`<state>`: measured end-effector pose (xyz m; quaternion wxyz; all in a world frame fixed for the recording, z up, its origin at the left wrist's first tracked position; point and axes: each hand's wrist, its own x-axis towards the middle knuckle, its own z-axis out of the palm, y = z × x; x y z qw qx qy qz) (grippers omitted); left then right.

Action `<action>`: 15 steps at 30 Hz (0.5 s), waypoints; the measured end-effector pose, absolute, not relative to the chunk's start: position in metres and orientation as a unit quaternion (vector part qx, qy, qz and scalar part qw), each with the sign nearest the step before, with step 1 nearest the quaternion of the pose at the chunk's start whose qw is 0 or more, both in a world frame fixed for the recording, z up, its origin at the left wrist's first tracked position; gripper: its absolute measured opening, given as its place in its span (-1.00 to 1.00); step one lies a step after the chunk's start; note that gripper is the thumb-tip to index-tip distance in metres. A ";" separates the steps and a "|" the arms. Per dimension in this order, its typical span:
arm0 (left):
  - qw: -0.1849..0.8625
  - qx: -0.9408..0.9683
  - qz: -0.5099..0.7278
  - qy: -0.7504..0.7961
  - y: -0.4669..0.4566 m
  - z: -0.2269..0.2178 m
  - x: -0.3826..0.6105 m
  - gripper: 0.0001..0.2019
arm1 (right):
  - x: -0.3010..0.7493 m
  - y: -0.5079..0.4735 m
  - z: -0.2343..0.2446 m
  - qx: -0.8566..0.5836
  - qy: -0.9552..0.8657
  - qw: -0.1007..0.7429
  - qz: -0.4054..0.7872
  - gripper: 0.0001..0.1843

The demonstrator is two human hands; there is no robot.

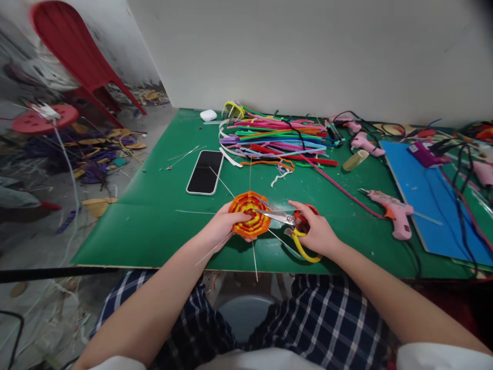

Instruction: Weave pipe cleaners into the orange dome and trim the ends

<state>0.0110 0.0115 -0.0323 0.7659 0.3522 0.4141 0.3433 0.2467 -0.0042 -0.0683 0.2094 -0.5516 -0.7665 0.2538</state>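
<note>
My left hand (221, 226) grips a round woven disc (249, 213) of orange, yellow and red pipe cleaners, with thin white spokes sticking out around it. My right hand (316, 231) is closed around the red and yellow handles of scissors (287, 221). The metal blades point left and lie across the right side of the disc. Both hands are just above the green mat (162, 216), near its front edge.
A black phone (205, 172) lies left of the disc. A heap of coloured pipe cleaners (275, 139) sits behind. Pink glue guns (393, 210) and cables lie to the right beside a blue sheet (427, 200). A red chair (77, 51) stands on the littered floor at left.
</note>
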 end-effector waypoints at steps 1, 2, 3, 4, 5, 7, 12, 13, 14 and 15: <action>0.767 0.352 0.340 0.414 0.012 -0.032 0.011 -0.57 | 0.247 -0.004 -0.069 -0.551 -0.770 0.206 0.246 -0.30; 0.769 0.351 0.336 0.415 0.012 -0.033 0.011 -0.56 | 0.247 -0.004 -0.069 -0.551 -0.774 0.200 0.240 -0.28; 0.770 0.350 0.334 0.417 0.012 -0.034 0.011 -0.55 | 0.247 -0.003 -0.069 -0.550 -0.777 0.195 0.235 -0.26; 0.769 0.349 0.334 0.419 0.013 -0.035 0.010 -0.55 | 0.247 -0.002 -0.069 -0.549 -0.780 0.189 0.232 -0.24; 0.766 0.349 0.337 0.421 0.013 -0.036 0.010 -0.55 | 0.247 -0.001 -0.069 -0.548 -0.783 0.185 0.230 -0.25; 0.759 0.352 0.346 0.424 0.014 -0.039 0.010 -0.57 | 0.246 0.000 -0.068 -0.546 -0.787 0.179 0.224 -0.33; 0.757 0.348 0.356 0.423 0.015 -0.042 0.009 -0.62 | 0.245 0.003 -0.068 -0.542 -0.801 0.172 0.185 -0.58; 0.757 0.346 0.358 0.424 0.015 -0.042 0.009 -0.62 | 0.244 0.004 -0.068 -0.540 -0.805 0.171 0.176 -0.61; 0.757 0.344 0.359 0.424 0.015 -0.042 0.009 -0.63 | 0.244 0.004 -0.068 -0.537 -0.809 0.168 0.169 -0.62; 0.757 0.342 0.359 0.425 0.015 -0.042 0.009 -0.63 | 0.244 0.004 -0.069 -0.535 -0.812 0.166 0.162 -0.63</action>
